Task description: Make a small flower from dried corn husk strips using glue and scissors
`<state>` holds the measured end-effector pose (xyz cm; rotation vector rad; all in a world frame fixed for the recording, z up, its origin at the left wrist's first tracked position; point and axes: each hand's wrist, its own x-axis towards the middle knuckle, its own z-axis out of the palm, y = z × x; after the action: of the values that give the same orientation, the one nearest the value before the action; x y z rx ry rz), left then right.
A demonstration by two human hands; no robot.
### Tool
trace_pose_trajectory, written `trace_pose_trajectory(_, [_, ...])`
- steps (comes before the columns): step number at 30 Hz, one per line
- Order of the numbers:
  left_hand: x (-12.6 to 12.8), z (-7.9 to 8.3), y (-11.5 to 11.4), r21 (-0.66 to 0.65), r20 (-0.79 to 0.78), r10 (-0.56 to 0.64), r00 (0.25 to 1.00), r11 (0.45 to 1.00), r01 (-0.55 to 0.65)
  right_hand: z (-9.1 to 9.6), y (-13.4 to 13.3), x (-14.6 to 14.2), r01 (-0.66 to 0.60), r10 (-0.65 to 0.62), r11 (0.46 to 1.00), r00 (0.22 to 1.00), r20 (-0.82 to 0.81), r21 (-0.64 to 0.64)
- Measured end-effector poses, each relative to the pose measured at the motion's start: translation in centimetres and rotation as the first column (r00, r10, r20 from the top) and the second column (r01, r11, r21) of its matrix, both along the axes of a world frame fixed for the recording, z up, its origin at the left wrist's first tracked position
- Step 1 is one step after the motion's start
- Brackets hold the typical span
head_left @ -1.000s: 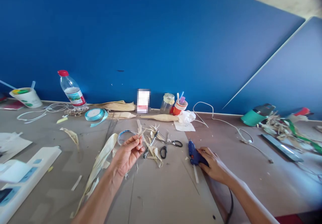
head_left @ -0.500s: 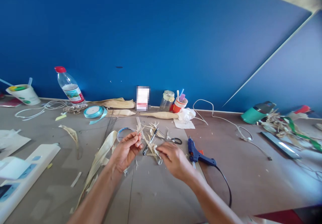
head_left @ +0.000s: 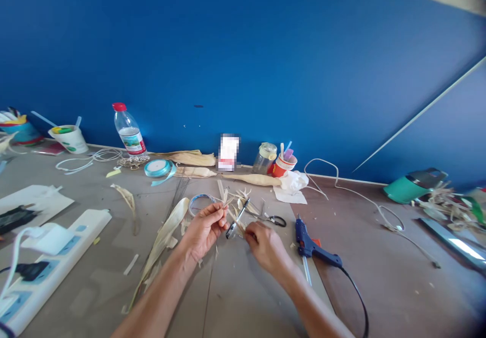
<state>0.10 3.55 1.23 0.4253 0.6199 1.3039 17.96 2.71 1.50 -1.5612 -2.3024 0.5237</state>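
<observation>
My left hand (head_left: 207, 226) is closed in a pinch on a small piece of dried husk (head_left: 221, 191), whose pale strips stick up above the fingertips. To its right, my right hand (head_left: 268, 244) is closed with curled fingers low over the table, at the near edge of a heap of husk scraps (head_left: 243, 196). What its fingertips hold, if anything, is hidden. A dark pen (head_left: 238, 218) lies on the scraps between both hands. Black-handled scissors (head_left: 278, 220) lie just beyond my right hand. Behind my left hand rests a roll of bluish, shiny ring-shaped material (head_left: 201, 202).
A blue glue gun (head_left: 313, 247) with its cord lies at the right. Long husks (head_left: 167, 231) lie left of my left forearm. A power strip (head_left: 72, 257), a ribbon spool (head_left: 157, 167), a water bottle (head_left: 129, 133), a jar (head_left: 265, 158) and paper cups (head_left: 284, 165) stand around.
The view has turned left, so the table things appear farther right. My right hand has come slightly closer to the scraps and my left hand. My left hand keeps its pinch on the husk piece.
</observation>
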Motion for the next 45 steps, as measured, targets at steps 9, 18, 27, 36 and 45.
trace_pose_trajectory(9, [0.1, 0.1, 0.0, 0.005, -0.008, -0.015, 1.0, 1.0, 0.015, 1.4, 0.7, 1.4, 0.07, -0.064, 0.996, 0.993, 0.103, -0.062])
trace_pose_trajectory(18, [0.2, 0.3, -0.2, -0.018, -0.025, -0.018, 1.0, 1.0, 0.018, 1.1, 0.4, 0.8, 0.007, -0.015, 0.996, 0.996, 0.087, 0.092])
trace_pose_trajectory(27, [0.1, 0.1, 0.0, 0.002, -0.026, -0.02, 0.999, 1.0, 0.02, -0.4, 1.3, 0.2, -0.135, 0.143, 0.986, 0.985, -0.092, 0.097])
trace_pose_trajectory(36, [0.1, 0.0, 0.0, -0.003, 0.004, -0.036, 0.999, 0.999, 0.036, -0.8, 1.1, 1.9, -0.065, 0.05, 0.996, 0.975, 0.218, 0.063])
trace_pose_trajectory(45, [0.2, 0.0, 0.0, -0.012, -0.02, -0.024, 1.0, 1.0, 0.023, -1.0, 1.6, 1.7, -0.064, 0.041, 0.987, 0.987, 0.155, 0.144])
